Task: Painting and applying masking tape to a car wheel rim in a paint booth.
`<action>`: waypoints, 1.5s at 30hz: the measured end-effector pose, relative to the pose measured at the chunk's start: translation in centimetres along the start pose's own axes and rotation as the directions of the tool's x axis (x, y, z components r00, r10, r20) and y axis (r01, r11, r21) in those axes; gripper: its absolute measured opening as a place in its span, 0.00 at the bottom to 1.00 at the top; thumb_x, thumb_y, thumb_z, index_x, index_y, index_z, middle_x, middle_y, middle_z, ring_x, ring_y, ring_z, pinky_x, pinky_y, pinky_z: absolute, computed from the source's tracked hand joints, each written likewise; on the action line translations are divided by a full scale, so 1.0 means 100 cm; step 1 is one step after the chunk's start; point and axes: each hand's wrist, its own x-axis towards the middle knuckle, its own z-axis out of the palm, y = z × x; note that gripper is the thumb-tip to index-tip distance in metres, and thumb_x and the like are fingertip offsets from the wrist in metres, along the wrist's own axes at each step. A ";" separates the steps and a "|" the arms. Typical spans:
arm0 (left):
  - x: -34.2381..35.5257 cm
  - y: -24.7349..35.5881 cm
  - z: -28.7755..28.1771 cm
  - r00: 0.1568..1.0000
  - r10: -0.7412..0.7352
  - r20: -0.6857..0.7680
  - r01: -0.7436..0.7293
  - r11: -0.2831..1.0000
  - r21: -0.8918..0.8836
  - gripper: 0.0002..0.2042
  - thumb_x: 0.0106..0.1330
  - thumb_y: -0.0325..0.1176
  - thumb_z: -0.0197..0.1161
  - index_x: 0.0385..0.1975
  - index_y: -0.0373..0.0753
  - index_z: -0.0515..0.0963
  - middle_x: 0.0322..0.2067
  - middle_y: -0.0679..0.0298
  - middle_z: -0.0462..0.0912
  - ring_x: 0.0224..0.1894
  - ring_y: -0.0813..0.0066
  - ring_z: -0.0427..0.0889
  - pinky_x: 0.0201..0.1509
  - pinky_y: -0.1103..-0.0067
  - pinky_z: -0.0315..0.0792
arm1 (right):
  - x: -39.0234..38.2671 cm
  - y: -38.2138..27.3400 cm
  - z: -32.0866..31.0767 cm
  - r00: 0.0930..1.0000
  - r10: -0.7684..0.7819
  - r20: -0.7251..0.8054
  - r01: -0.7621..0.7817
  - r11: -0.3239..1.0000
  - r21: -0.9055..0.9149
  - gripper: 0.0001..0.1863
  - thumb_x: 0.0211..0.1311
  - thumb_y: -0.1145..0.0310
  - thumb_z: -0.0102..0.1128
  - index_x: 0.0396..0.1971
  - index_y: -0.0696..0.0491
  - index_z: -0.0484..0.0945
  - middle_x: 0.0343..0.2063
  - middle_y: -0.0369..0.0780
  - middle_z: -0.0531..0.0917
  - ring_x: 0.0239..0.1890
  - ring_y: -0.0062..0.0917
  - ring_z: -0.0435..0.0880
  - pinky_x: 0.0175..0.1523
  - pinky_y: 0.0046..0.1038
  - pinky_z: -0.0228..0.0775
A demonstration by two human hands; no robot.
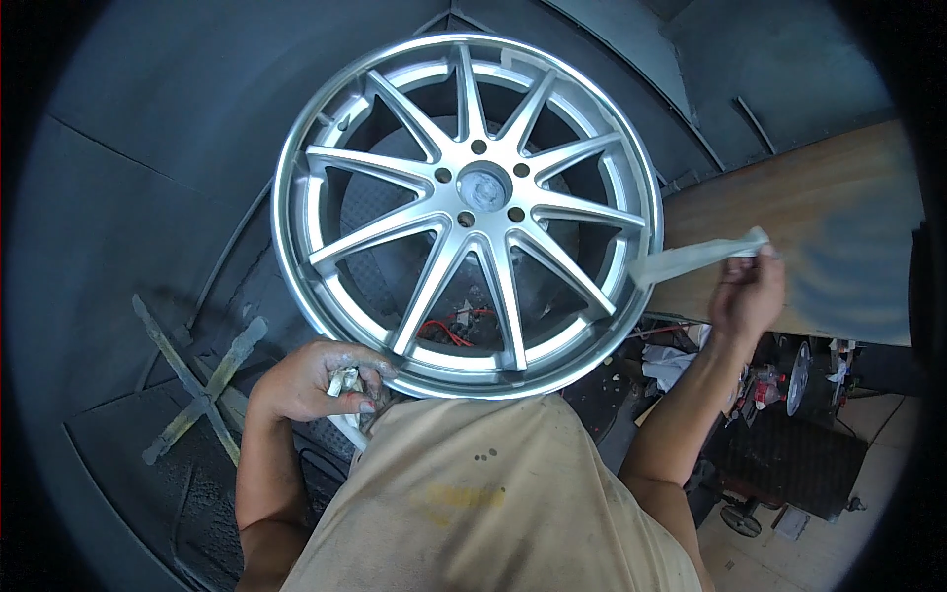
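Observation:
A large silver alloy wheel (499, 154) with several thin spokes lies face up before me, its near edge close to my shirt. My right hand (747, 299), out past the wheel's right side, pinches the end of a pale strip of masking tape (695, 259). The strip stretches from my fingers to the wheel's outer lip, where its other end meets the rim. At the near left edge, my left hand (314, 380) curls around a crumpled wad of pale tape (342, 381), with its fingertips by the lip.
A wooden board (789, 237) stands to the right. A cross-shaped, paint-stained stand (202, 400) is at the lower left. Beneath the wheel show red wires (449, 333). Tools and clutter, including a red bottle (764, 390), lie at the lower right. Dark walls surround the wheel.

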 end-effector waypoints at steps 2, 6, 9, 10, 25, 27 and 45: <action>0.010 0.008 0.002 0.999 0.039 0.017 -0.040 0.999 0.031 0.21 0.50 0.31 0.74 0.45 0.36 0.78 0.30 0.64 0.83 0.32 0.79 0.80 0.36 0.80 0.72 | 0.027 -0.042 -0.006 0.985 -0.171 0.033 0.166 0.978 0.129 0.11 0.68 0.73 0.46 0.43 0.63 0.72 0.31 0.37 0.76 0.29 0.18 0.70 0.33 0.21 0.65; 0.023 0.016 -0.007 0.997 -0.074 -0.009 0.075 0.996 0.058 0.17 0.51 0.30 0.72 0.42 0.35 0.80 0.28 0.65 0.83 0.31 0.80 0.79 0.37 0.80 0.72 | 0.029 -0.137 -0.009 0.906 -0.416 -0.080 0.421 0.905 0.054 0.12 0.70 0.67 0.45 0.40 0.61 0.73 0.30 0.37 0.75 0.29 0.19 0.68 0.33 0.22 0.63; 0.010 0.027 -0.096 0.995 -0.090 0.047 0.081 0.983 0.163 0.15 0.52 0.30 0.71 0.40 0.34 0.80 0.27 0.65 0.83 0.31 0.79 0.79 0.38 0.80 0.72 | -0.026 -0.171 0.009 0.833 -0.552 -0.024 0.553 0.833 0.014 0.13 0.70 0.66 0.45 0.40 0.61 0.73 0.29 0.37 0.74 0.28 0.18 0.67 0.34 0.23 0.62; 0.010 0.030 -0.110 0.996 -0.072 0.049 0.063 0.983 0.173 0.15 0.52 0.30 0.71 0.40 0.34 0.81 0.26 0.64 0.83 0.31 0.79 0.80 0.37 0.80 0.72 | -0.037 -0.173 0.012 0.865 -0.500 0.046 0.501 0.865 0.001 0.13 0.70 0.68 0.44 0.44 0.63 0.71 0.32 0.38 0.75 0.30 0.18 0.68 0.34 0.20 0.63; -0.006 0.104 0.026 0.874 0.465 0.139 -0.465 0.719 0.516 0.07 0.50 0.31 0.68 0.27 0.37 0.80 0.26 0.62 0.78 0.27 0.66 0.80 0.29 0.74 0.72 | -0.154 -0.068 0.097 0.164 0.587 0.793 -0.100 0.809 -0.579 0.10 0.53 0.69 0.70 0.30 0.57 0.77 0.26 0.39 0.82 0.30 0.22 0.82 0.34 0.25 0.71; -0.013 0.092 0.021 0.839 0.541 -0.051 -0.479 0.781 0.400 0.06 0.49 0.30 0.68 0.23 0.36 0.80 0.25 0.61 0.78 0.26 0.63 0.80 0.29 0.73 0.72 | -0.143 -0.057 0.066 0.370 0.586 0.720 0.061 0.759 -0.649 0.08 0.54 0.71 0.67 0.34 0.56 0.81 0.26 0.40 0.83 0.28 0.23 0.82 0.31 0.26 0.72; -0.010 0.043 0.003 0.762 0.594 -0.258 -0.644 0.737 -0.205 0.20 0.52 0.49 0.69 0.16 0.35 0.79 0.27 0.50 0.81 0.25 0.62 0.82 0.30 0.75 0.75 | -0.121 0.011 0.054 0.716 0.574 0.397 0.514 -0.048 -0.857 0.10 0.54 0.66 0.60 0.24 0.59 0.76 0.21 0.50 0.80 0.29 0.47 0.81 0.37 0.45 0.72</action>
